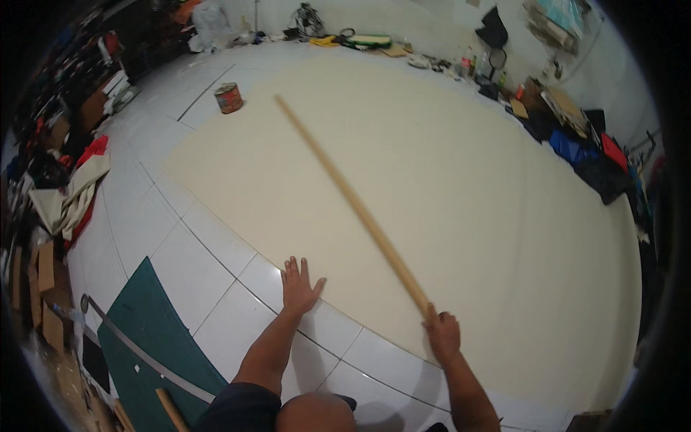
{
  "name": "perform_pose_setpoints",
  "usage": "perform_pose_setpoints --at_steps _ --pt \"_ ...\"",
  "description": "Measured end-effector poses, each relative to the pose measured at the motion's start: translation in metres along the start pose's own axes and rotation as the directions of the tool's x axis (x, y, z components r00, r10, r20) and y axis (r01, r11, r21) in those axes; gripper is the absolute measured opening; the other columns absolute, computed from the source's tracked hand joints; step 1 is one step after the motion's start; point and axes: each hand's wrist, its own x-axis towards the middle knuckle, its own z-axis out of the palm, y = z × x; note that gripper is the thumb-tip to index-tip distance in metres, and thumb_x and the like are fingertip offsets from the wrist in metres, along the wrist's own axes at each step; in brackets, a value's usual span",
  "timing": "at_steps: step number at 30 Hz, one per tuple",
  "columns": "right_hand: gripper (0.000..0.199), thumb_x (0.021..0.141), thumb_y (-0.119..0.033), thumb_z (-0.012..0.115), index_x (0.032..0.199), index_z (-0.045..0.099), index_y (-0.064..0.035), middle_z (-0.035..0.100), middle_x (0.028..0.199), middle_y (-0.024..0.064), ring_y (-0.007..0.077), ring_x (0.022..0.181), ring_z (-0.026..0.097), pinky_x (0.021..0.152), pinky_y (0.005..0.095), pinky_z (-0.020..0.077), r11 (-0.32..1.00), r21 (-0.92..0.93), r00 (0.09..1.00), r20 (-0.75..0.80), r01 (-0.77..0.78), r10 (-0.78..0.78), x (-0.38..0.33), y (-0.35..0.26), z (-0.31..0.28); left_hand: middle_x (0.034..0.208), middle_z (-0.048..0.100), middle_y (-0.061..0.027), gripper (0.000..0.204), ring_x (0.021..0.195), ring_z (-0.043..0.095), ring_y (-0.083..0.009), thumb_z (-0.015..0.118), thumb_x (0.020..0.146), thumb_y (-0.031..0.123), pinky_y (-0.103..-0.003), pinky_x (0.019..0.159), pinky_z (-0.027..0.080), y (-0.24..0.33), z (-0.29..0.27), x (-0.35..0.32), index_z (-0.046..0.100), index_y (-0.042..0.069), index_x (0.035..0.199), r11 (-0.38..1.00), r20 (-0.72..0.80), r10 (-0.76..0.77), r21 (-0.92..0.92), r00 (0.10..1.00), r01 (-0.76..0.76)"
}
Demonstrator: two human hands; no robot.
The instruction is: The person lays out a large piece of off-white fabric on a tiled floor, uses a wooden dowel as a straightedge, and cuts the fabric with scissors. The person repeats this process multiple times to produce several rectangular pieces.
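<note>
A large cream sheet (pixel 489 194) lies spread over the white tiled floor (pixel 216 317). My left hand (pixel 300 289) rests with fingers spread on the near edge of the sheet, palm down. In my right hand (pixel 443 333) is the near end of a long tan pole (pixel 353 201), its fingers wrapped round it. The pole runs diagonally across the sheet, away from me and to the left. Whether its full length touches the sheet, I cannot tell. Near its far end a round tin can (pixel 228 99) stands by the sheet's far left edge.
A dark green mat (pixel 155 324) lies at the lower left with a long metal strip (pixel 144 351) across it. Folded red and cream cloth (pixel 75 187) and clutter line the left side. Bags (pixel 576 151), bottles (pixel 468 65) and odds and ends sit along the wall.
</note>
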Motion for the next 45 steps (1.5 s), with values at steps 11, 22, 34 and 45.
perform_pose_setpoints --at_steps 11,22,34,45 --pt "0.046 0.091 -0.032 0.059 0.135 0.052 -0.0191 0.059 0.091 0.0115 0.0294 0.086 0.059 0.072 0.0444 0.0462 0.902 0.343 0.931 0.154 0.263 -0.331 -0.034 -0.133 -0.010 0.128 0.048 -0.0314 0.076 0.121 0.047 -0.0431 0.065 0.088 0.042 -0.047 0.105 0.035 0.016 -0.036 -0.105 0.036 -0.007 0.139 0.793 0.110 -0.471 -0.382 0.875 0.475" --pt "0.035 0.088 -0.034 0.061 0.117 0.060 -0.0131 0.063 0.104 0.0117 0.0297 0.099 0.061 0.083 0.0452 0.0480 0.949 0.044 0.806 0.516 0.313 -0.290 -0.046 0.044 -0.087 0.113 0.062 -0.0319 0.080 0.106 0.060 -0.0456 0.070 0.081 0.050 -0.049 0.096 0.046 -0.154 -0.043 -0.093 0.048 -0.014 0.124 0.736 -0.186 -0.667 -0.014 0.722 0.677" --pt "0.042 0.089 -0.046 0.061 0.110 0.056 -0.0097 0.066 0.103 0.0161 0.0350 0.101 0.063 0.084 0.0486 0.0493 0.699 -0.135 0.426 0.707 -0.702 0.565 -0.384 0.141 -0.132 0.126 0.052 -0.0246 0.053 0.121 0.048 -0.0407 0.070 0.086 0.018 -0.046 0.104 0.039 -0.036 -0.100 0.015 0.049 0.001 0.132 0.924 0.238 0.355 0.061 0.904 -0.378" --pt "0.051 0.076 -0.028 0.078 0.111 0.054 0.0001 0.061 0.096 0.0184 0.0355 0.095 0.060 0.081 0.0439 0.0488 0.115 0.244 0.194 0.330 -0.963 0.924 -0.424 0.029 -0.092 0.147 0.035 -0.0274 0.074 0.138 0.031 -0.0438 0.070 0.082 0.045 -0.052 0.114 0.025 0.320 0.051 -0.126 0.043 0.014 0.143 0.451 0.484 0.831 -0.294 0.276 -0.843"
